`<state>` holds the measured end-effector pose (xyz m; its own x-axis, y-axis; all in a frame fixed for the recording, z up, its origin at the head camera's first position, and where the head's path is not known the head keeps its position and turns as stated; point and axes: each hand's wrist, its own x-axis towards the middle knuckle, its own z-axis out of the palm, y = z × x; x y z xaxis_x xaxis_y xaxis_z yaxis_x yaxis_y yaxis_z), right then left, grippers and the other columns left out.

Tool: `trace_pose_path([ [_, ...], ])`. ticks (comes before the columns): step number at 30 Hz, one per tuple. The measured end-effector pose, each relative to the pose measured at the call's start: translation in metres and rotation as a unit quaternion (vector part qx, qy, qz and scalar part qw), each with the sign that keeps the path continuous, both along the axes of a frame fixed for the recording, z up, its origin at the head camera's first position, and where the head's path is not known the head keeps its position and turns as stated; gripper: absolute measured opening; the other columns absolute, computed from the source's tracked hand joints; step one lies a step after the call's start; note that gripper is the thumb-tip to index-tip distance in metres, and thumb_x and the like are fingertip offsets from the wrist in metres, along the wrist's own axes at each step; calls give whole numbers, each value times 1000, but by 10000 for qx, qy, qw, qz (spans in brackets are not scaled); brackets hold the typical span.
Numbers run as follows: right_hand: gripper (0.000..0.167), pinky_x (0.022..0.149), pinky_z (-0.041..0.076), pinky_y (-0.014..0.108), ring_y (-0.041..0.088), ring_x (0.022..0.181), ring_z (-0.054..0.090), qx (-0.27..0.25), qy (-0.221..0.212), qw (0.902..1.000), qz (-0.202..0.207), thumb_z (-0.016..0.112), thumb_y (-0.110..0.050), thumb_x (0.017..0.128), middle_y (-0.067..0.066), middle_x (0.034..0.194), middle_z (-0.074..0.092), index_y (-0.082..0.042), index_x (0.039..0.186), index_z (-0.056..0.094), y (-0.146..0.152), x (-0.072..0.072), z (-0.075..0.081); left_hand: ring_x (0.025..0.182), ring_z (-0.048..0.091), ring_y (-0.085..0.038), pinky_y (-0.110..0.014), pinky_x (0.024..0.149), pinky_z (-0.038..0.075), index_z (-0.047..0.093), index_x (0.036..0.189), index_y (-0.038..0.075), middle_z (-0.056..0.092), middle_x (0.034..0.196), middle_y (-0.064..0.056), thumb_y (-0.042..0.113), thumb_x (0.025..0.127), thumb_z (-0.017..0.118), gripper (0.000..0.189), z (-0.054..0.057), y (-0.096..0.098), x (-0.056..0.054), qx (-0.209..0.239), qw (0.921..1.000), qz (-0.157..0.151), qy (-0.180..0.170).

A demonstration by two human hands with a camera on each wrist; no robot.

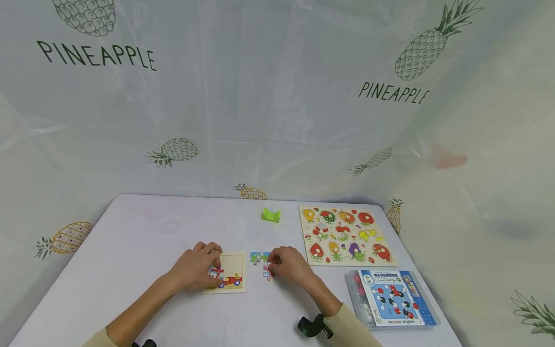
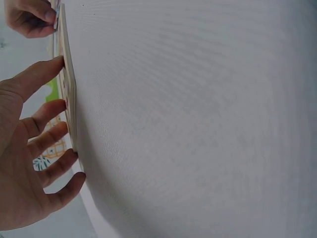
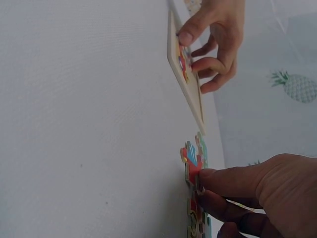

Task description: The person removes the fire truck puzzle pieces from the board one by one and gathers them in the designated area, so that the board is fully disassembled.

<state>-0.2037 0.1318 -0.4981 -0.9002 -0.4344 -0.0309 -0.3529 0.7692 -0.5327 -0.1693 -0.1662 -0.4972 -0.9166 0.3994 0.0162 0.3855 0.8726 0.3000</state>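
Note:
My left hand [image 1: 196, 266] rests on a wooden puzzle board [image 1: 234, 263], its thumb and fingers spread over the picture of a red vehicle [image 1: 231, 282]. The fingers cover the board's left part. In the left wrist view, the fingertips touch the board's face and rim. Just right of the board, my right hand [image 1: 291, 265] pinches a red and blue jigsaw piece [image 3: 193, 166] between thumb and index finger. Other jigsaw pieces [image 1: 256, 257], green and blue, lie beside it; the right fingers partly hide the group.
A light green plastic holder [image 1: 270, 215] stands toward the back. A fruit peg puzzle board [image 1: 334, 243] lies at the back right. Nearer, at the right edge, is a clear plastic case [image 1: 392, 299] with a molecule picture. A pineapple-print curtain [image 1: 277, 120] hangs behind the table.

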Motion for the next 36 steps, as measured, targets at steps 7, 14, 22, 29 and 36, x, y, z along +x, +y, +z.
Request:
trace_pose_path([
  [7, 6, 68, 44, 26, 10, 78, 51, 19, 13, 10000, 22, 76, -15, 89, -10, 77, 60, -13, 94, 74, 0, 1, 0, 121, 49, -28, -54, 88, 47, 61, 85, 28, 55, 131, 5, 51, 74, 84, 34, 0, 0, 1, -15, 10000, 6, -9],
  [14, 5, 69, 44, 25, 9, 78, 51, 41, 73, 10000, 40, 75, -15, 89, -10, 78, 60, -13, 94, 74, -1, 2, -2, 121, 49, -29, -55, 88, 46, 61, 85, 28, 55, 131, 4, 50, 74, 84, 34, 1, 1, 2, 17, 10000, 10, -14],
  [22, 5, 68, 44, 25, 10, 78, 52, -6, 37, 10000, -20, 75, -17, 90, -11, 79, 59, -15, 94, 73, -2, -1, 1, 121, 48, -30, -56, 87, 46, 61, 88, 28, 55, 133, 2, 46, 76, 83, 31, 1, -4, -1, 24, 9997, -209, -82],
  [29, 7, 65, 45, 24, 8, 75, 52, -205, -19, 9997, 145, 74, -17, 90, -12, 79, 60, -14, 96, 74, -18, -1, 4, 121, 49, -32, -58, 88, 46, 63, 89, 26, 56, 134, -1, 39, 75, 85, 29, 6, -6, 0, 214, 9989, -353, -212],
  [36, 8, 70, 44, 22, 3, 73, 51, -137, -1, 9980, 619, 76, -15, 88, -13, 78, 61, -14, 95, 74, -54, 1, 1, 119, 50, -34, -59, 85, 46, 63, 96, 24, 57, 131, -2, 36, 74, 86, 34, 7, -8, 0, 349, 9984, -405, -180],
])
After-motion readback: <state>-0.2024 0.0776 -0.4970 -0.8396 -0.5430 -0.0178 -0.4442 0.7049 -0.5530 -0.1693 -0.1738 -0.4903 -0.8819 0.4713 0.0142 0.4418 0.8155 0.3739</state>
